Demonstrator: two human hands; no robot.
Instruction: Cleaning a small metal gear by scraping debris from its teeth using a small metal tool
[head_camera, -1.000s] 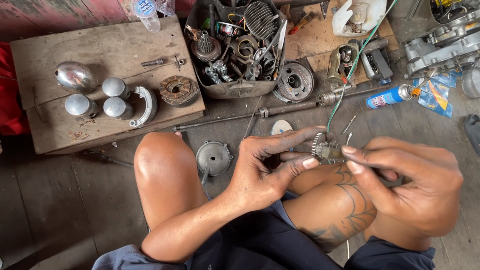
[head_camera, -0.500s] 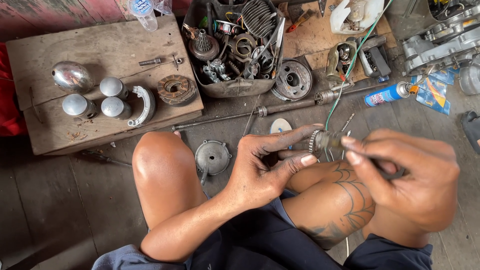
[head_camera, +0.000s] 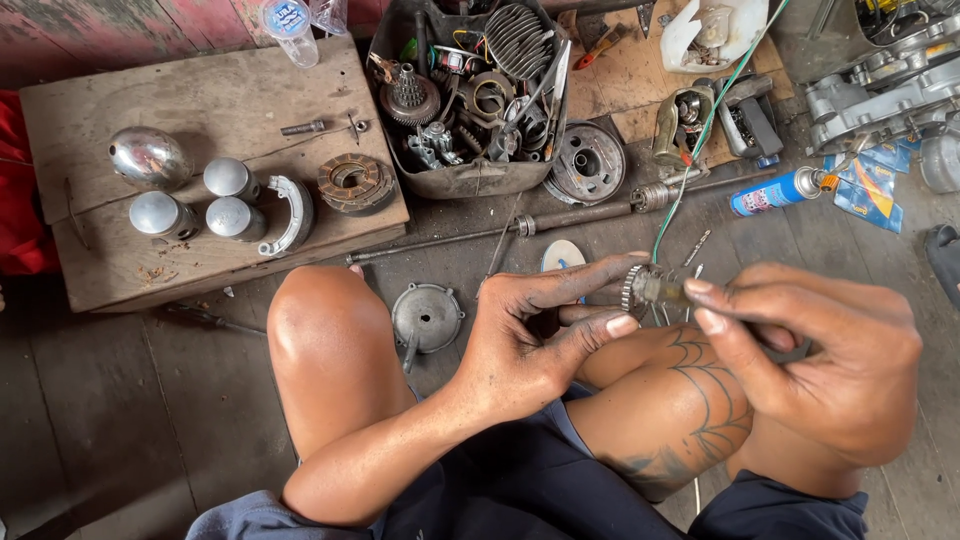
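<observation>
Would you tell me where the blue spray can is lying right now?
In the head view the blue spray can lies on the floor at upper right, beyond the right hand, between the long metal shaft and the blue packets.

dark plank floor — worn wooden board

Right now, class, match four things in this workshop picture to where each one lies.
Things:
1. small toothed gear
2. spray can
3. brake shoe
4. round metal cover

Places:
A. on the wooden board
B. on the floor beside the knee
C. between both hands
D. on the floor at upper right, near blue packets

Pairs: 1-C, 2-D, 3-A, 4-B
</observation>
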